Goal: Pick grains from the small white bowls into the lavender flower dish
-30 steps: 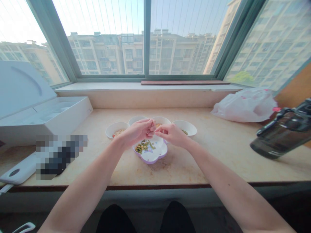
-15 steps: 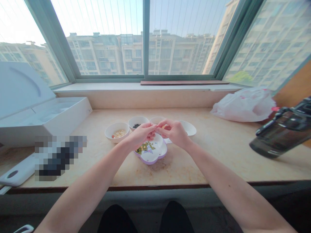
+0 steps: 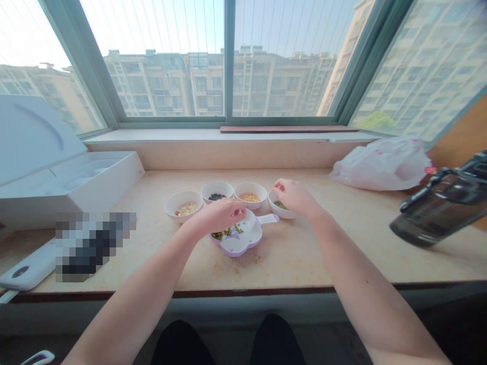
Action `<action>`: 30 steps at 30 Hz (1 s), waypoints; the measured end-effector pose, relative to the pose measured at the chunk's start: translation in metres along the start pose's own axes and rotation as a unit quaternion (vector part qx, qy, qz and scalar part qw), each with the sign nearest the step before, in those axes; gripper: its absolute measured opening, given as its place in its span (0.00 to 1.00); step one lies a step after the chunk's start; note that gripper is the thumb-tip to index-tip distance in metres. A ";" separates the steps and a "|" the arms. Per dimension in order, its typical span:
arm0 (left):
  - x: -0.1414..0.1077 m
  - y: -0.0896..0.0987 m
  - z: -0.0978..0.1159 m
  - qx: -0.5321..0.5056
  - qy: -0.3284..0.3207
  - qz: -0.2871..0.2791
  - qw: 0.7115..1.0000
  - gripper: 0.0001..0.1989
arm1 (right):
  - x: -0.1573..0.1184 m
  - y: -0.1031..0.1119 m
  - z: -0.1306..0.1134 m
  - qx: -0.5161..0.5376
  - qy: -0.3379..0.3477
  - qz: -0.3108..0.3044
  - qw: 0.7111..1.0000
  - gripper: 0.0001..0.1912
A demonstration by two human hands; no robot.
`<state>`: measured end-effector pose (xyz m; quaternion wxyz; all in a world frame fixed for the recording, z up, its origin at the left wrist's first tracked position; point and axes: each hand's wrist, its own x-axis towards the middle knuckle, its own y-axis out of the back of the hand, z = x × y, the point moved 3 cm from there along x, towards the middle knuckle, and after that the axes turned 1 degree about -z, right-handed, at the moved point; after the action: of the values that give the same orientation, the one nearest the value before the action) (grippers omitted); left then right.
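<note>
My left hand (image 3: 224,215) hangs over the upper left of a purple-rimmed dish (image 3: 251,237), its fingers closed on something I cannot make out. Green and yellow bits lie in the dish's left part. My right hand (image 3: 291,195), fingers pinched, is above the rightmost white bowl (image 3: 283,209), which holds green beans; whatever is in the pinch is too small to name. Behind the dish stand a bowl of yellow kernels (image 3: 250,196), a bowl of black beans (image 3: 217,195) and, farther left, a bowl of pale pieces (image 3: 186,209).
An open white box (image 3: 102,182) stands at the left, near a white handled object (image 3: 28,268) and a blurred dark patch. A plastic bag (image 3: 380,165) and a dark bottle (image 3: 429,213) are at the right. A window runs behind the counter (image 3: 266,274).
My right hand has parted from my left and moved right, over the green bean bowl. My left hand has stayed over the dish, shifting slightly. The yellow kernels and the dish's handle are now uncovered.
</note>
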<state>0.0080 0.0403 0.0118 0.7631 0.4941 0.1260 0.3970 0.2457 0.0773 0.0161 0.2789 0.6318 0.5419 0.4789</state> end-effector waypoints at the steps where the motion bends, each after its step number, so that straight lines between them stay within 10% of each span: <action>1: -0.001 -0.002 0.000 0.004 -0.008 -0.020 1.000 0.06 | 0.001 0.000 0.005 -0.035 -0.017 -0.013 0.999 0.11; 6: -0.003 -0.008 -0.003 -0.007 -0.007 -0.065 0.998 0.03 | -0.002 -0.002 0.014 -0.105 -0.051 -0.070 0.991 0.14; 17: 0.000 -0.022 -0.003 -0.001 -0.016 -0.094 0.995 0.05 | -0.005 -0.005 -0.013 -0.040 0.000 0.009 0.999 0.13; 30: 0.003 -0.024 -0.006 -0.062 -0.022 -0.040 0.997 0.11 | -0.008 -0.015 -0.025 0.029 0.050 0.013 0.998 0.11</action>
<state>0.0179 0.0419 -0.0114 0.8101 0.4494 0.1038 0.3619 0.2172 0.0691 0.0107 0.2271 0.6218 0.5607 0.4975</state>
